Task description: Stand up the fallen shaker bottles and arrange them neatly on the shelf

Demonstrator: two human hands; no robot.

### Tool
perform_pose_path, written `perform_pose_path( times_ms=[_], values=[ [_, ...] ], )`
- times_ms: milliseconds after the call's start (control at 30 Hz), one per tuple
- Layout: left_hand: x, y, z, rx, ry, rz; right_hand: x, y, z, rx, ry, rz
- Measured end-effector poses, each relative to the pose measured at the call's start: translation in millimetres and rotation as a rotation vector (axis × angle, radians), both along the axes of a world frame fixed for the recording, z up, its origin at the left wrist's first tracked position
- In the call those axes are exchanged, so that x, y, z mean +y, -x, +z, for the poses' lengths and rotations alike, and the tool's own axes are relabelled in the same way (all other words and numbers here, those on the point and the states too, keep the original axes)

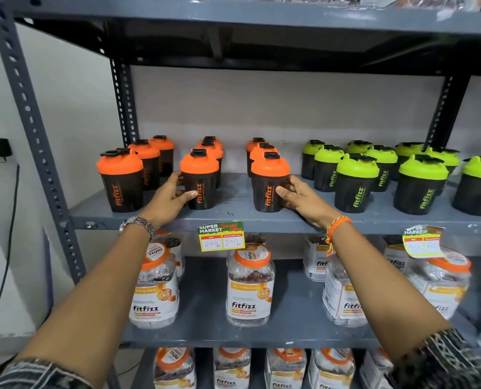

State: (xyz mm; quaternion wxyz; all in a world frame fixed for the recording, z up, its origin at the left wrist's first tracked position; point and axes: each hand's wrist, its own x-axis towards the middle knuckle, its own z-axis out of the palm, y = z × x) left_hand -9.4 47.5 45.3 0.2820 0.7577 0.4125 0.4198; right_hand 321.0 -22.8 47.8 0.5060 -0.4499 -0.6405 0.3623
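Note:
Black shaker bottles stand upright on a grey metal shelf [233,217]. Those on the left carry orange lids and stand in three rows; those on the right have green lids [357,181]. My left hand [167,196] wraps the left side of the front bottle of the middle orange row [200,178]. My right hand [298,196] grips the right side of the front bottle of the third orange row [268,183]. Another orange-lidded bottle [121,181] stands free at the far left front. No bottle lies on its side.
A yellow price tag [221,236] hangs from the shelf edge, with a second tag [423,241] at the right. Clear jars with orange lids [250,287] fill the two shelves below. A perforated grey upright [37,130] frames the left side.

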Motion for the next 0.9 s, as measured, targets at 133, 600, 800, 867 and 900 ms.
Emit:
perform_pose_path(
  times_ms=[133,600,800,867,900],
  values=[
    [-1.8,-0.7,0.7,0.003,0.023,-0.012,-0.3,0.4,1.3,-0.022,0.011,-0.023],
    [-6.2,1.1,2.3,0.004,0.053,-0.023,-5.2,1.4,4.5,-0.024,0.05,-0.03],
    [-17.8,1.1,8.5,-0.039,0.041,-0.085,-64.7,16.4,34.0,-0.234,-0.101,-0.236],
    [-22.0,0.7,2.1,-0.088,-0.035,-0.043,-114.2,24.7,52.3,-0.137,-0.346,-0.338],
    [-25.5,-1.6,-1.3,-0.123,-0.122,0.038,-146.5,32.6,63.4,-0.029,-0.476,-0.349]
  ],
)
